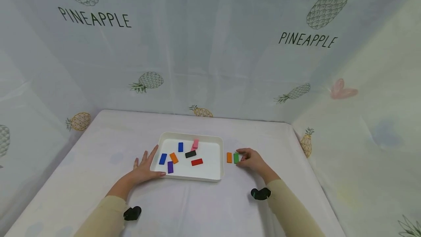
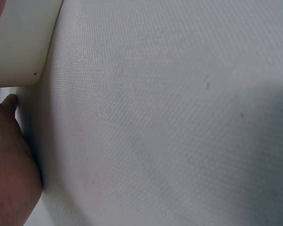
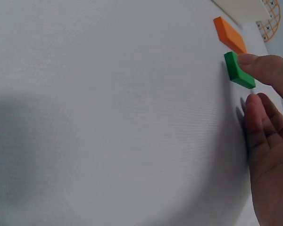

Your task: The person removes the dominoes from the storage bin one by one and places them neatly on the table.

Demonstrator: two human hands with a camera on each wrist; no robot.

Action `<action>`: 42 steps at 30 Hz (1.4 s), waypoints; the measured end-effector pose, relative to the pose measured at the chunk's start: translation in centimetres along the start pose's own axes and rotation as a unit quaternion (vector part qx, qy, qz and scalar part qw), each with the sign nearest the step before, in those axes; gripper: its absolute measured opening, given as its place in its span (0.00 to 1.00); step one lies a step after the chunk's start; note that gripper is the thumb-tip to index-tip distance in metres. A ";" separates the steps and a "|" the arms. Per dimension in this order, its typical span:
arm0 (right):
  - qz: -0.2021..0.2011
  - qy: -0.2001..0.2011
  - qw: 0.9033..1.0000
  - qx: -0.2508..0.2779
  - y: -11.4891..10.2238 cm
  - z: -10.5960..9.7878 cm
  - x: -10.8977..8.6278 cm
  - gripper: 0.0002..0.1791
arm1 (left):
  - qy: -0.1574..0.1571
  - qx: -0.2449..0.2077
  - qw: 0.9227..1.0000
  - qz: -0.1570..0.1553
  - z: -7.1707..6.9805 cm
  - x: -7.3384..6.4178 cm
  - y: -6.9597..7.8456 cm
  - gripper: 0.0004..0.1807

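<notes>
My right hand (image 1: 254,159) pinches a small green rectangular block (image 1: 236,158) on the table, just right of the tray. In the right wrist view the thumb lies on the green block (image 3: 235,69), while the other fingers curve close to the cloth. Beside it lies an orange block (image 1: 229,157), parallel and with a narrow gap. At the left end of the shallow white tray (image 1: 210,173), my left hand (image 1: 142,172) has its fingers spread along the rim and its thumb over the front-left corner. The left wrist view has the tray wall (image 2: 21,44) at upper left.
Inside the tray are blue blocks (image 1: 181,147), another orange block (image 1: 174,157), a purple block (image 1: 170,167), a black block (image 1: 190,154), a red block (image 1: 197,162) and pink blocks (image 1: 195,143). A white cloth (image 1: 184,207) covers the table; pineapple-print curtains (image 1: 210,46) hang behind.
</notes>
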State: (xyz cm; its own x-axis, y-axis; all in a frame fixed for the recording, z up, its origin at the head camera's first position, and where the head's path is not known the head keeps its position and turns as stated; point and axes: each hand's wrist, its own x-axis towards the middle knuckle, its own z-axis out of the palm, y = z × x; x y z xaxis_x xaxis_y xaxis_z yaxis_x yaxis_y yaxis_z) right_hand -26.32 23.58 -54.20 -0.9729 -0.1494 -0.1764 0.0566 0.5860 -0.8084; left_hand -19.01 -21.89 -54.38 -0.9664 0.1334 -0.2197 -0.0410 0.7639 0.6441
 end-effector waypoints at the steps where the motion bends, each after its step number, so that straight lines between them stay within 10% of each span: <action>1: -0.001 0.001 1.000 0.000 -0.1 -0.1 0.0 0.29 | 0.000 0.000 1.000 0.000 0.0 0.0 0.0 0.69; 18: -0.079 -0.023 0.992 0.093 -8.1 1.8 -2.1 0.23 | -0.005 -0.006 1.000 0.005 0.0 -0.2 -0.2 0.69; 42: -0.084 -0.139 0.980 0.112 -10.9 9.7 -0.9 0.24 | -0.004 -0.007 1.000 0.000 0.0 -0.1 0.0 0.68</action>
State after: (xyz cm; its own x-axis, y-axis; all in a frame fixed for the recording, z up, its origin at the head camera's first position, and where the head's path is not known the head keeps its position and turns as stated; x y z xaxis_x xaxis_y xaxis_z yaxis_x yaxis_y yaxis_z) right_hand -23.88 9.59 -50.71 -0.8759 -0.4581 -0.1516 -0.0210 0.3501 -0.9365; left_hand -18.96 -21.95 -54.36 -0.9643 0.1384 -0.2260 -0.0451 0.7548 0.6545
